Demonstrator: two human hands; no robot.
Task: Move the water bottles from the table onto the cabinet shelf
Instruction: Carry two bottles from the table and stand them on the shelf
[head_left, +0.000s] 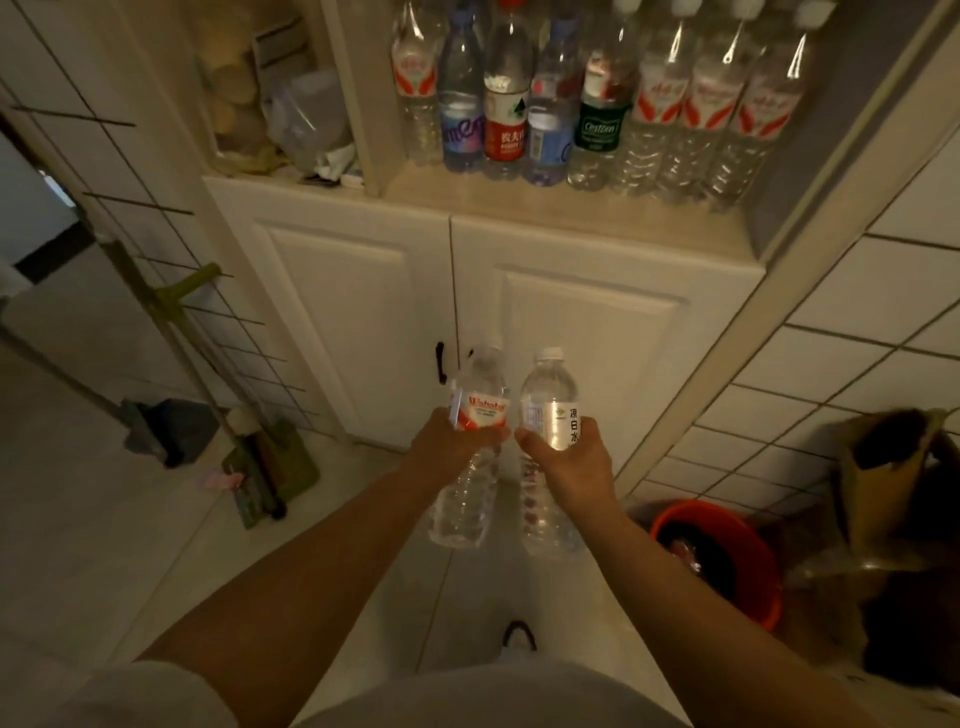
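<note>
The row of bottles already fills most of the cabinet shelf, so a new bottle set down carelessly could topple a neighbour. The left hand wraps a red-labelled bottle, tilted; its cap is blurred, perhaps missing. Just beside it, the right hand grips a white-capped bottle, both held low before the cabinet doors.

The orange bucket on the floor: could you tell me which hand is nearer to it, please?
Right. The right hand, gripping a bottle, is up and left of the orange bucket; the left hand lies farther left, beyond it.
</note>
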